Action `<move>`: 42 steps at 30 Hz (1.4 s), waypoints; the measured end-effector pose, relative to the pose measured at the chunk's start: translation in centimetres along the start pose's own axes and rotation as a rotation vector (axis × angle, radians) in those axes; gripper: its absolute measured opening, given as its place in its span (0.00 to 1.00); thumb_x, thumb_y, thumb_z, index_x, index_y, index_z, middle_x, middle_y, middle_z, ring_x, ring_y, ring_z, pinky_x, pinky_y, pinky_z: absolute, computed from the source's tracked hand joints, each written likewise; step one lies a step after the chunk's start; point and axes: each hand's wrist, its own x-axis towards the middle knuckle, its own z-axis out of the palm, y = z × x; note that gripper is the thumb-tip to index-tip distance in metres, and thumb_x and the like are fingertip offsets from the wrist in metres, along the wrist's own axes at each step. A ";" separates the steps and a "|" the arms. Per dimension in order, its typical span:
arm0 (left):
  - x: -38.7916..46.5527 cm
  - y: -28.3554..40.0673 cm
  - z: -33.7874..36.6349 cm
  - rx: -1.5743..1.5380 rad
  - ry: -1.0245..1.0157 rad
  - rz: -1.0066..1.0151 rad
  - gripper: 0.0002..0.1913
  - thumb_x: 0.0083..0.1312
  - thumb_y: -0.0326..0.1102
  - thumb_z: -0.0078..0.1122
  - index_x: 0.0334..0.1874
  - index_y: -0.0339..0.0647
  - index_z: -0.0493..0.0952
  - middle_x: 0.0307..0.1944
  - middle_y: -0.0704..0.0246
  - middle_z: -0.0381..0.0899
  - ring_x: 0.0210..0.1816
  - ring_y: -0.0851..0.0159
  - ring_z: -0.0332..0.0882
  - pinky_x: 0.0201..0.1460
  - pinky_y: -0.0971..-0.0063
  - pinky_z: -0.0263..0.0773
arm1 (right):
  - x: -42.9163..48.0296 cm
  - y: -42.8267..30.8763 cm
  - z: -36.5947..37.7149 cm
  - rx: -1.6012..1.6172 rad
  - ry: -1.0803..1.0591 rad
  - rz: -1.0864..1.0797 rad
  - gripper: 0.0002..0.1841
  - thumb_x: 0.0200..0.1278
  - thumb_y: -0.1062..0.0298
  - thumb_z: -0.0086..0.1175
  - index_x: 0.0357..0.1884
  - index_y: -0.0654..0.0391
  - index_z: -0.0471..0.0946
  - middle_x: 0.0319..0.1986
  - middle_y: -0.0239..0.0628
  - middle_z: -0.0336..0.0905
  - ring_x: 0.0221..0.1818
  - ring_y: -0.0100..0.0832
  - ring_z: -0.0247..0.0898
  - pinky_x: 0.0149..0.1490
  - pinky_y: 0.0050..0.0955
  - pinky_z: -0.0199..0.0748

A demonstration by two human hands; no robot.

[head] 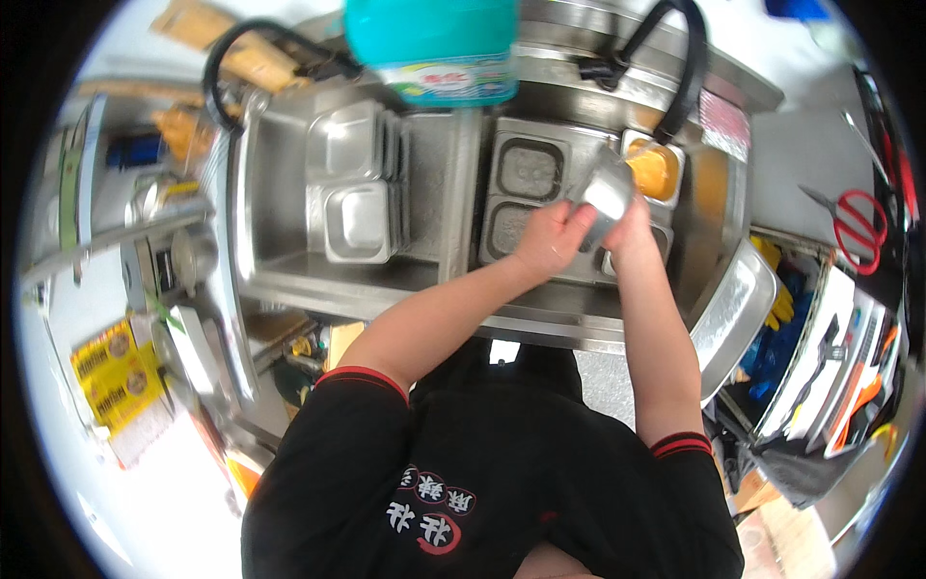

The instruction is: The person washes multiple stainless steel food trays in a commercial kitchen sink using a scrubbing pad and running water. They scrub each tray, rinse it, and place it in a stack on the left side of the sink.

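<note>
Over the right sink basin, both hands grip a small stainless steel food pan (609, 189), which is tilted on its side. My left hand (553, 242) has its thumb and fingers on the pan's near left edge. My right hand (631, 226) supports it from the right, its fingers partly hidden by the pan. Beneath lie several more steel pans, among them one with water in it (532, 168) at the left. Just beyond my right hand, another pan holds something orange (655, 172), liquid or solid I cannot tell. The black faucet spout (696, 65) curves down above that pan.
Stacked steel pans (358, 217) stand in the left basin (278, 217), beside a second black faucet hose (210, 79). A teal jug (434, 43) bearing writing rises at the back. To the right are red-handled scissors (861, 224), a large metal tray (734, 318) and yellow gloves (781, 307).
</note>
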 end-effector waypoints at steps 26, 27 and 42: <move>-9.8 -7.0 -29.7 0.877 0.382 -0.298 0.11 0.62 0.32 0.53 0.43 0.33 0.75 0.43 0.48 0.82 0.48 0.42 0.81 0.51 0.49 0.75 | -2.6 10.5 -5.7 -1.379 0.580 -0.590 0.27 0.69 0.47 0.55 0.42 0.68 0.84 0.36 0.58 0.85 0.40 0.53 0.81 0.51 0.46 0.75; -9.1 -8.0 -29.5 0.870 0.359 -0.329 0.11 0.62 0.32 0.52 0.43 0.33 0.75 0.44 0.48 0.82 0.49 0.41 0.81 0.52 0.48 0.74 | -2.7 10.5 -5.9 -1.431 0.597 -0.617 0.27 0.69 0.47 0.55 0.41 0.68 0.84 0.35 0.58 0.85 0.40 0.53 0.82 0.51 0.46 0.75; -6.2 -11.0 -26.8 0.933 0.316 -0.458 0.21 0.70 0.49 0.57 0.50 0.34 0.76 0.47 0.50 0.84 0.50 0.42 0.82 0.55 0.53 0.76 | 3.6 9.4 -12.1 -1.461 0.429 -0.457 0.22 0.62 0.53 0.58 0.47 0.63 0.85 0.43 0.58 0.85 0.50 0.52 0.82 0.58 0.42 0.76</move>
